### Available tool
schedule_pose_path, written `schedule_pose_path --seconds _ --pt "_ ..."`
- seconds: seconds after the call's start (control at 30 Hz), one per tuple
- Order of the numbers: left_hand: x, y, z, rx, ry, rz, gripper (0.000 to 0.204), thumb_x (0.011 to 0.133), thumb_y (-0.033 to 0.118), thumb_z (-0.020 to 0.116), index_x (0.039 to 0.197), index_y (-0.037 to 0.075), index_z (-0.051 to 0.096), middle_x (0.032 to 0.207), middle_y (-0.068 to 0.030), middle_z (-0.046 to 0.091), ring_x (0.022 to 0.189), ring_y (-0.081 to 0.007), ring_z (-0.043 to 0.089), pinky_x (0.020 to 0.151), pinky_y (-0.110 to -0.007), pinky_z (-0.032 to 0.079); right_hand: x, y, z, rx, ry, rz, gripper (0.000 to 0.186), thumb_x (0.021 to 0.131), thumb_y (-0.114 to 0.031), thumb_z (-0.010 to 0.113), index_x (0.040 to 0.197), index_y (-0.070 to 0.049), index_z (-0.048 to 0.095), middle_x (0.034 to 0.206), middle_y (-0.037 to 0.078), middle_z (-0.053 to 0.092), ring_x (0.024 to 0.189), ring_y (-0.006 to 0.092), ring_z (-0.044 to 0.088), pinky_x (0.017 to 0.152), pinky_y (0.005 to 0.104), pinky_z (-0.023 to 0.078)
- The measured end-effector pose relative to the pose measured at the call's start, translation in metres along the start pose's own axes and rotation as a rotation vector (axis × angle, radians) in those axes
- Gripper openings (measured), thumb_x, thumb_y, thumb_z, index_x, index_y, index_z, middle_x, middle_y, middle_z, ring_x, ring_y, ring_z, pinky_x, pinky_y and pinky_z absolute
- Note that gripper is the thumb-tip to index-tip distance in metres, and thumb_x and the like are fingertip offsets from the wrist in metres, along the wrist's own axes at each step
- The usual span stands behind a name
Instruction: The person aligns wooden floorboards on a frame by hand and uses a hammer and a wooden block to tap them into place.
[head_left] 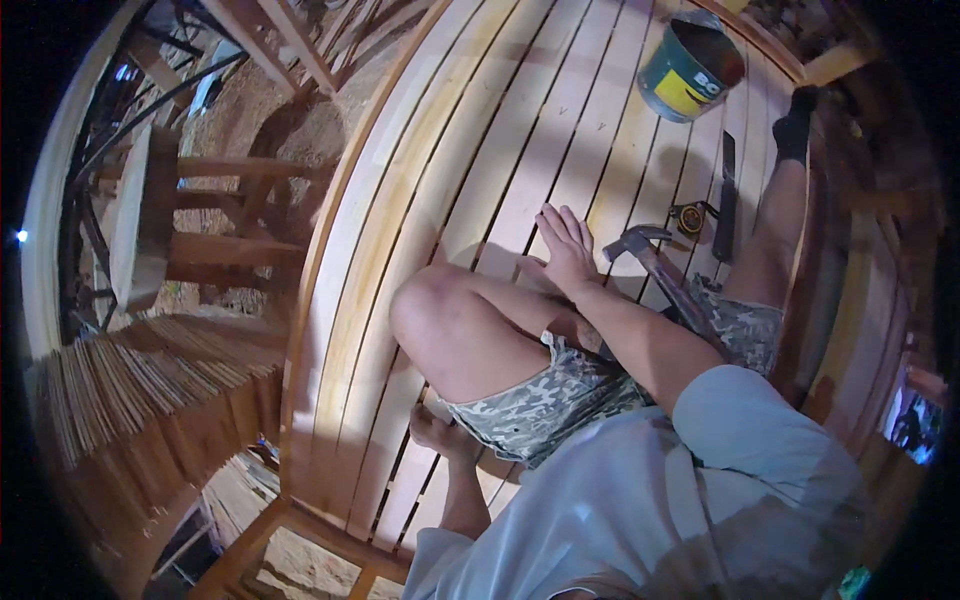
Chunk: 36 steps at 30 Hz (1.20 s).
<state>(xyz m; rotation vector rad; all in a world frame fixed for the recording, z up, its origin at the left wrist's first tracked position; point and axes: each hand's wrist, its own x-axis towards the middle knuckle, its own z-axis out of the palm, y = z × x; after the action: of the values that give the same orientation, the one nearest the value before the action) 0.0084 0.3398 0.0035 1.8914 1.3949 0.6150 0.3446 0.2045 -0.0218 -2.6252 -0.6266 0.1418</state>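
My right hand (pixel 567 250) reaches over pale wooden slats (pixel 520 170) with its fingers stretched out and nothing in them. Beside that wrist lies a claw hammer (pixel 668 275), its metal head toward the hand and its handle running back under my forearm. My left hand (pixel 440 432) rests on the slats beside my bent knee, holding nothing that I can see; its fingers show only in part. Right of the hammer head sits a black and yellow tape measure (pixel 689 217). A long dark flat tool (pixel 727 195) lies along the slats beyond it.
A dark green bucket (pixel 690 75) with a yellow label stands at the far right of the slats. A raised wooden rim (pixel 335 215) borders their left side. Past it are wooden beams (pixel 230 250) and a stack of thin boards (pixel 150 375). My outstretched leg lies along the right side.
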Motion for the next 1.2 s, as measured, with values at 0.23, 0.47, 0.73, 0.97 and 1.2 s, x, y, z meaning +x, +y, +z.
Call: schedule_pose_path --seconds 0.23,0.47,0.73,0.97,1.2 --pt "0.0 -0.046 -0.009 0.419 -0.022 0.406 0.044 0.069 0.04 0.077 0.092 0.004 0.068 0.12 -0.0256 0.055 0.11 -0.0425 0.051 0.088 -0.052 0.039 -0.002 -0.009 -0.005 -0.002 -0.017 -0.008 0.085 0.075 -0.05 0.075 0.145 -0.009 0.048 0.159 0.006 0.035 0.148 0.0306 0.025 0.12 0.0514 0.018" --pt "-0.004 -0.04 -0.008 0.218 -0.033 0.329 0.049 0.075 0.041 0.075 0.101 0.002 0.063 0.128 -0.0244 0.051 0.115 -0.0442 0.047 0.092 -0.056 0.037 -0.006 -0.011 -0.011 0.003 -0.001 -0.008 0.084 0.078 -0.052 0.074 0.146 -0.011 0.047 0.158 0.006 0.035 0.148 0.0292 0.026 0.119 0.0505 0.019" --pt "-0.006 -0.03 -0.005 0.292 -0.04 0.24 0.062 0.085 0.041 0.072 0.116 -0.01 0.055 0.1 -0.0207 0.059 0.101 -0.0396 0.057 0.084 -0.05 0.047 -0.008 -0.009 -0.024 -0.007 0.074 -0.083 0.076 0.079 -0.049 0.074 0.14 -0.01 0.052 0.153 0.007 0.04 0.144 0.0289 0.031 0.117 0.0483 0.024" --pt "-0.007 -0.006 -0.003 0.347 -0.084 0.095 0.078 0.073 0.047 0.079 0.118 -0.01 0.051 0.107 -0.019 0.052 0.105 -0.0392 0.048 0.089 -0.05 0.039 -0.014 0.006 -0.015 -0.184 0.128 -0.116 0.08 0.078 -0.055 0.069 0.142 -0.012 0.049 0.151 0.005 0.043 0.143 0.0268 0.031 0.115 0.0476 0.025" --pt "-0.002 -0.03 -0.007 0.291 -0.081 0.083 0.075 0.078 0.04 0.079 0.128 -0.008 0.049 0.119 -0.0189 0.052 0.117 -0.0383 0.043 0.098 -0.05 0.034 -0.019 -0.005 -0.037 0.019 0.024 0.0 0.09 0.078 -0.036 0.075 0.144 0.01 0.034 0.155 0.03 0.025 0.145 0.044 0.023 0.12 0.0514 0.022"
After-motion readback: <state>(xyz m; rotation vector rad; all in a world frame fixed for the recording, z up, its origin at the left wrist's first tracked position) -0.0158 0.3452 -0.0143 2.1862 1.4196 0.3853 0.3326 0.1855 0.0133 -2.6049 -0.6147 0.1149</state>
